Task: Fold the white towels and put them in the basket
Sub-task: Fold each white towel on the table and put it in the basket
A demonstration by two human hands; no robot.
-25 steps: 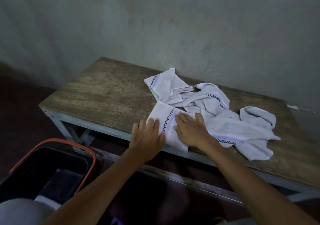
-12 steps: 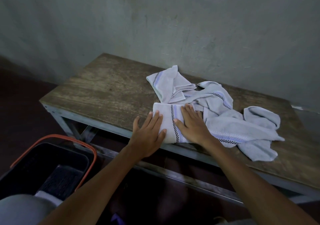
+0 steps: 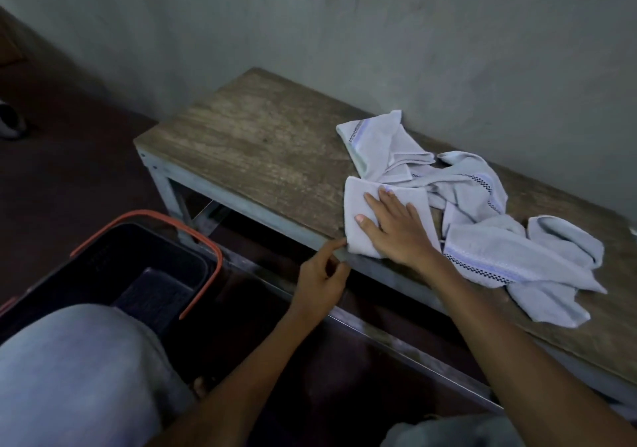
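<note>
A person's right hand [image 3: 396,229] is pressing flat, fingers straight and slightly spread, on a folded towel [image 3: 360,205] lying at the near edge of a wooden bench [image 3: 262,150], probably to set the creases before lifting it. The left hand [image 3: 319,281] is hovering just below that edge, forefinger reaching out to the bench rim beside the towel's near corner, the other fingers loosely curled and gripping nothing, seemingly readying to take it. A dark basket [image 3: 86,274] is waiting on the floor at the near left, within reach. Unfolded towels [image 3: 482,250] are lying heaped to the right; how many cannot be told. The basket's dim inside is hard to read, and a knee [image 3: 76,371] is covering its near side.
</note>
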